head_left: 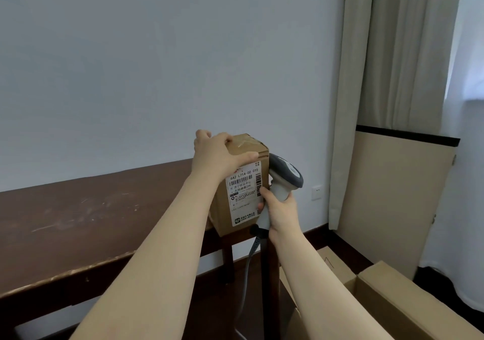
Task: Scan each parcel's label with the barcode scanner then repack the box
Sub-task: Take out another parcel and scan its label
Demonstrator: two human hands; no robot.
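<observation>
Parcel (221,216), brown cardboard with taped top and white barcode label (245,195), was upright at the table's (78,221) right end, left hand (220,153) gripping its top; right hand (279,211) clasped the barcode scanner (285,174) beside it.

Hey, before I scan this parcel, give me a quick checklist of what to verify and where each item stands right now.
1. Left hand grips the parcel by its top: ok.
2. Label faces me, main barcode uncovered: ok.
3. Right hand holds the scanner by its handle: ok.
4. Scanner head aimed at the label: not ok, it sits beside the parcel's right edge.
5. Cable hangs loose: ok.
6. Open box ready for repacking: cannot tell, its inside is hidden.
</observation>
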